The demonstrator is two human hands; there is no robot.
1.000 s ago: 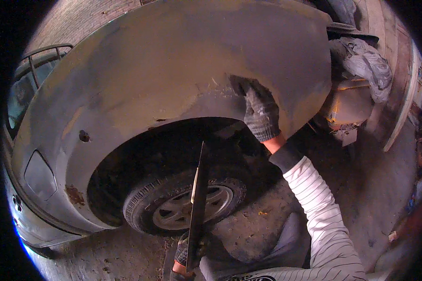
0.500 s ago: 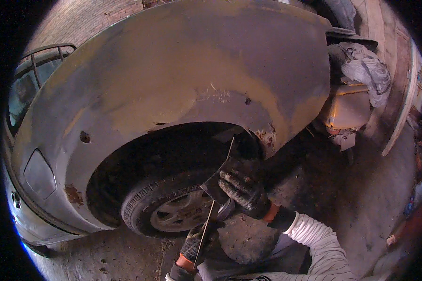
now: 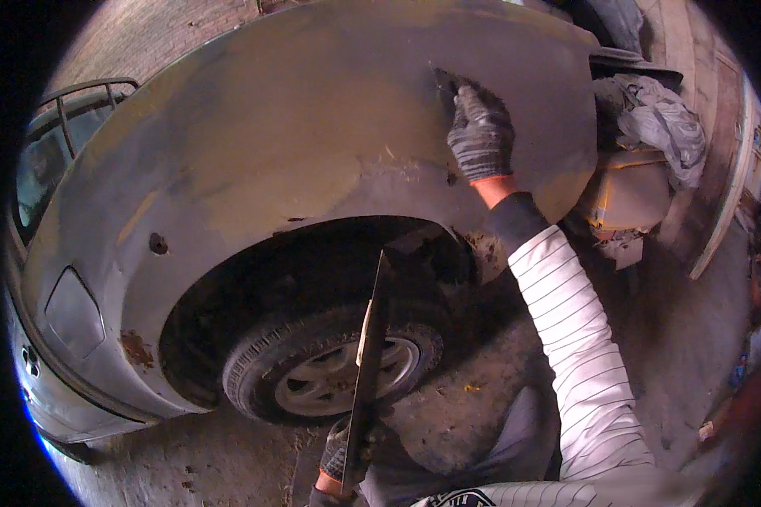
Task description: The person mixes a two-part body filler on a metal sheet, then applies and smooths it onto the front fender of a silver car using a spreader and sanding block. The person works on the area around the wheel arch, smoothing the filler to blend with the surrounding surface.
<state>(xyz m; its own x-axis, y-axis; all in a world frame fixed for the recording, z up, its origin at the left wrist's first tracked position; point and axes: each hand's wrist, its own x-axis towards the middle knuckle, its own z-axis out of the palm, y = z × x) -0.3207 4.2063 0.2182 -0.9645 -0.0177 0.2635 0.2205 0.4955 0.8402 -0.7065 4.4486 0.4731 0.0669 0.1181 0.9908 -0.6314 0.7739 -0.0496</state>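
Observation:
My right hand (image 3: 482, 135), in a grey-black knitted glove, reaches up to the outer face of a car's rear body panel (image 3: 313, 127). Its fingers grip a dark flat spreader (image 3: 448, 81), whose edge lies against the panel. Low in front of the wheel, my left hand (image 3: 338, 452), gloved too, is closed round the lower end of a long thin board (image 3: 370, 363). The board stands upright, nearly edge-on, with a pale streak of paste (image 3: 364, 334) on its left side. My left fingers are partly hidden.
Below the wheel arch sits a tyred wheel (image 3: 338, 380). Rust-edged holes (image 3: 158, 243) mark the panel, and a fuel flap (image 3: 74, 313) is at left. Crumpled grey sheeting (image 3: 664, 122) and a wooden plank (image 3: 723, 211) are at right.
My right hand with the spreader has gone from the board up to the panel. The board has turned, so its dark face shows more.

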